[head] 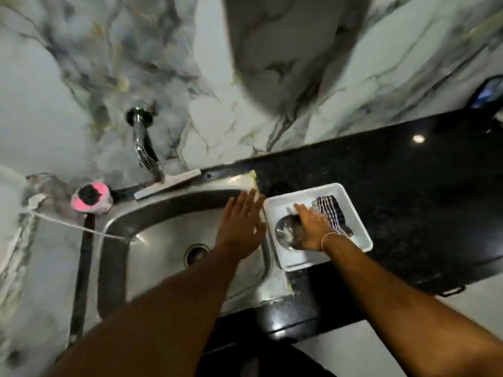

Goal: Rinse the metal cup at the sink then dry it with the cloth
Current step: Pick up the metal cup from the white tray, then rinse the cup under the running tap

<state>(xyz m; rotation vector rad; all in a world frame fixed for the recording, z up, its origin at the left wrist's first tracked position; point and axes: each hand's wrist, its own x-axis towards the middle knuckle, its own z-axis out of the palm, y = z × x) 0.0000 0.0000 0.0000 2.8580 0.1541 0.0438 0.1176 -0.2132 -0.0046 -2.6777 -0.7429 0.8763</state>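
Lying sideways in white tray (353, 208), metal cup (285, 232) mouth leftward toward sink (152, 213), gripped by right hand (313, 227); left hand (242, 227) flat, fingers spread.

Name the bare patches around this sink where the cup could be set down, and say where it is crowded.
Free: the black counter right of the white tray, and the sink basin around the drain.
Crowded: inside the tray, where the right hand covers the metal cup beside the striped cloth.

white tray (356, 210) | pink scrubber holder (92, 198) (sink-side) | black counter (408, 186)
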